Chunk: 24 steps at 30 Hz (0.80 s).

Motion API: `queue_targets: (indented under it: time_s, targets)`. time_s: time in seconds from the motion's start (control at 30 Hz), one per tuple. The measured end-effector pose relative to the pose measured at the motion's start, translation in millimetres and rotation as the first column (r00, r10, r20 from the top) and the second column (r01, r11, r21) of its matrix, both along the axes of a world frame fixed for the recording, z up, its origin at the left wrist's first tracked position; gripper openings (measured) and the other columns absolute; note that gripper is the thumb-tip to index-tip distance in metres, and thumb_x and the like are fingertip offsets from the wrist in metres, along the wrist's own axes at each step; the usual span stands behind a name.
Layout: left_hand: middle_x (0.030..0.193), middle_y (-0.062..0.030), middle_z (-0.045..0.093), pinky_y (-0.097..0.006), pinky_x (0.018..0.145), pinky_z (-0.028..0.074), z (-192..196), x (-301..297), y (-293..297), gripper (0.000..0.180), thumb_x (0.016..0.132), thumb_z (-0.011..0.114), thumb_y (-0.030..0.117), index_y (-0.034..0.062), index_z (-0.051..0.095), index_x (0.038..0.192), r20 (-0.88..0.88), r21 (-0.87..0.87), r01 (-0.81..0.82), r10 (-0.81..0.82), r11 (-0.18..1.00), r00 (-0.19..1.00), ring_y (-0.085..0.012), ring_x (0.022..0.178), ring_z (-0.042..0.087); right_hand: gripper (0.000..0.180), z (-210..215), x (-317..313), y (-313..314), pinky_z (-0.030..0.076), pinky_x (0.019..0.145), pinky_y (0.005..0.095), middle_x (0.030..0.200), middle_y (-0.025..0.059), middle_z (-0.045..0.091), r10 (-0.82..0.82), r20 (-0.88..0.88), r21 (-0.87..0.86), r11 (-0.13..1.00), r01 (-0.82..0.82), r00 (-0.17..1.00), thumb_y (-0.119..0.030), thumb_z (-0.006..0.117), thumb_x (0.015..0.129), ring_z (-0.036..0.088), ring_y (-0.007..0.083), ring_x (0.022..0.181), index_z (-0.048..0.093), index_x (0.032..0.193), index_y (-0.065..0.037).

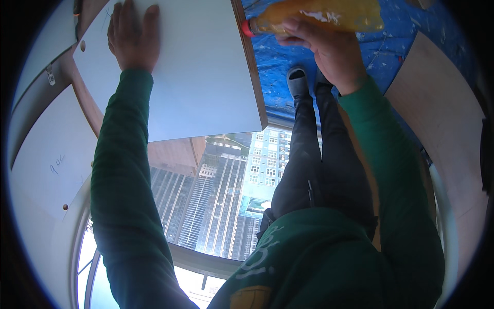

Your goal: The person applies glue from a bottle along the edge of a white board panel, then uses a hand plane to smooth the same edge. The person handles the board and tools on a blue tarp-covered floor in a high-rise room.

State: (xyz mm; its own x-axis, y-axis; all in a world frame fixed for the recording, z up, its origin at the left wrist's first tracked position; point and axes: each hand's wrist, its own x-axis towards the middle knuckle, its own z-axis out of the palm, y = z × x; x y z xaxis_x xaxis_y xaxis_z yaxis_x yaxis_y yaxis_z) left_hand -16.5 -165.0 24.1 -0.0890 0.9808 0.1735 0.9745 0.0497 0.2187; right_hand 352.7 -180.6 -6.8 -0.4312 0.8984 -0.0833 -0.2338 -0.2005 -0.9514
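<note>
My left hand (135, 38) lies on the white face of a large board (200, 77), with its fingers spread toward the far edge. In my right hand (337, 56) is a clear plastic bottle (355, 14) of yellow-orange liquid, tipped on its side, the fingers wrapped round it from below. The bottle's red cap (247, 28) points left and sits right at the brown edge (252, 67) of the board. Whether the cap touches that edge, I cannot tell. What the liquid is does not show for certain.
Blue sheeting (381, 62) covers the floor around my slippers (297, 82). Another white panel (46, 154) with pencil marks stands at the left, and a bare wooden panel (442, 103) at the right. A slim dark tool (77, 18) lies far left. Behind me, a window (206, 190) shows tall buildings.
</note>
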Motion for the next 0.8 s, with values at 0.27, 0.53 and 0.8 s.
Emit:
queue_targets:
  time_s: [0.27, 0.53, 0.8]
  targets:
    - [0.167, -0.0164, 0.028, -0.051, 0.127, 0.014, 10.1, 6.4, -0.6, 0.077, 0.1, 0.043, 0.06, 0.011, 0.036, 0.159, -0.063, -0.142, -0.065, 0.056, 0.988, 0.996, -0.0363, 0.155, 0.021, 0.031, 54.6, 5.0, 15.2, 0.061, 0.083, 0.036, 0.108, 0.0141, 0.074, 0.02, 0.179, 0.045, 0.999, -0.028, 0.984, -0.025, 0.074, 0.096, 0.074, 0.0231, 0.094, 0.071, 0.115, -0.001]
    - [0.169, -0.0171, 0.025, -0.05, 0.129, 0.011, 15.5, 17.0, -2.3, 0.078, 0.102, 0.041, 0.059, 0.0091, 0.031, 0.161, -0.053, -0.213, -0.15, 0.141, 0.966, 0.989, -0.0358, 0.157, 0.016, 0.03, 44.4, 8.2, 34.7, 0.057, 0.077, 0.0321, 0.107, 0.0145, 0.074, 0.065, -0.171, -0.233, 0.967, -0.104, 0.983, -0.019, 0.075, 0.095, 0.069, 0.0194, 0.087, 0.067, 0.115, 0.002]
    - [0.169, -0.0173, 0.023, -0.05, 0.128, 0.011, 5.9, 3.9, -2.2, 0.084, 0.1, 0.039, 0.065, 0.0085, 0.03, 0.162, -0.103, -0.185, -0.1, 0.082, 0.978, 0.991, -0.0362, 0.157, 0.015, 0.045, 11.1, 31.9, -62.3, 0.062, 0.092, 0.0448, 0.118, 0.0184, 0.072, -0.142, -0.359, -0.624, 0.772, -0.123, 0.923, -0.031, 0.072, 0.098, 0.074, 0.031, 0.105, 0.062, 0.129, 0.0]
